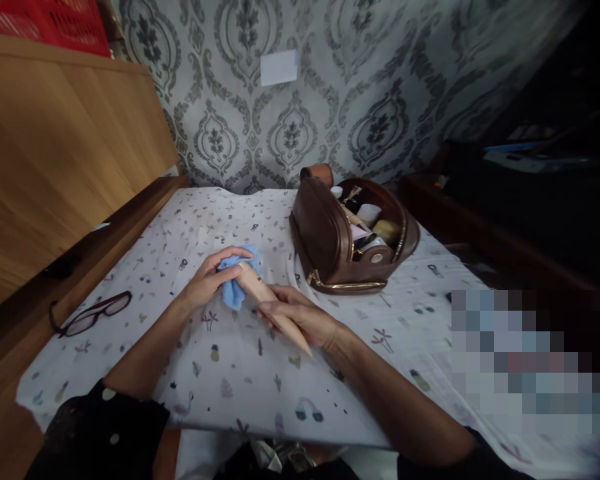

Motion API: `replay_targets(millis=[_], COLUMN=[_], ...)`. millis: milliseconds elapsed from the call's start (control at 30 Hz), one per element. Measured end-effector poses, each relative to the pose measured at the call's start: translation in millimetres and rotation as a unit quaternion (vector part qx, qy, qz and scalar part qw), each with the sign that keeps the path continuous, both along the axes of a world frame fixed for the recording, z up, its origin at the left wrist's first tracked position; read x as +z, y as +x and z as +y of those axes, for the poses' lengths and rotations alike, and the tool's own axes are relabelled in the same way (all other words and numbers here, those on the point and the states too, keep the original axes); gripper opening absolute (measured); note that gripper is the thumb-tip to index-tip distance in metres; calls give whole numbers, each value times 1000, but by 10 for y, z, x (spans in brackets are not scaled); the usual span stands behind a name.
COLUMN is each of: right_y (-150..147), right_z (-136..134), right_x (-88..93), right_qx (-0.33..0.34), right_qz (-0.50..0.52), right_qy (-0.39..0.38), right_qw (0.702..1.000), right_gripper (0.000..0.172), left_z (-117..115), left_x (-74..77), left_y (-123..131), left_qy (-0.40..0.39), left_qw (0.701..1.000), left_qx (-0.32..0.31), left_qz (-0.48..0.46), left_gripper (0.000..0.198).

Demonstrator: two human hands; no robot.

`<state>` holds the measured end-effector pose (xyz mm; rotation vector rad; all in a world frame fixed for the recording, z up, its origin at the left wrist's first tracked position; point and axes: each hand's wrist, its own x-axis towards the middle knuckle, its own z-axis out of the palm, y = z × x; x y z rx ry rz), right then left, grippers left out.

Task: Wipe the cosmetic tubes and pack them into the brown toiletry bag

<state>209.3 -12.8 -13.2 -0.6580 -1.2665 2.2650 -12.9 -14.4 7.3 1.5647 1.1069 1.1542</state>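
A peach-beige squeeze tube (254,283) lies slantwise above the patterned cloth, its flat crimped end pointing toward me on the right. My right hand (303,315) is closed around the middle of the tube. At the tube's upper left end, my left hand (211,277) pinches a light blue cloth (234,295) against it, with the thumb near the tip. The cloth and fingers partly hide that end. Just beyond my right hand stands an open brown toiletry bag (317,230) with several bottles and tubes inside.
Dark red eyeglasses (97,312) lie on the white patterned tablecloth (220,213) at the left. A brown cylindrical holder (319,175) is behind the bag. A wooden cabinet (70,127) borders the left side, and the papered wall closes off the back. A blurred patch covers the right.
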Motion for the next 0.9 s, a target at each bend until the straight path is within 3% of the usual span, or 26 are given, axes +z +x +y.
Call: replay_targets(millis=[133,300,500,733,900], right_y=[-3,-15,-32,-39,-49], right_z=[-6,-14,13,71,66], right_x=[-16,-18,-43,-124,-115], right_qx=[18,-6,-48,-16,-41], right_qz=[21,29,44,89,114], right_qy=[-55,-48,-48,-97,-102], right_qw=[998,998,997,991,987], right_gripper=[39,50,37,34,37], left_z=[-43,-40,-36,-113,-120], left_x=[47,2,-58,-69,-142], left_y=[47,101,183,345,369], left_qy=[38,41,103,229,287], left_qw=[999,999,991,942,908], left_qx=[1,16,77,183,192], left_qz=[33,2,46,165,239], left_gripper=[33,31,25,26,30])
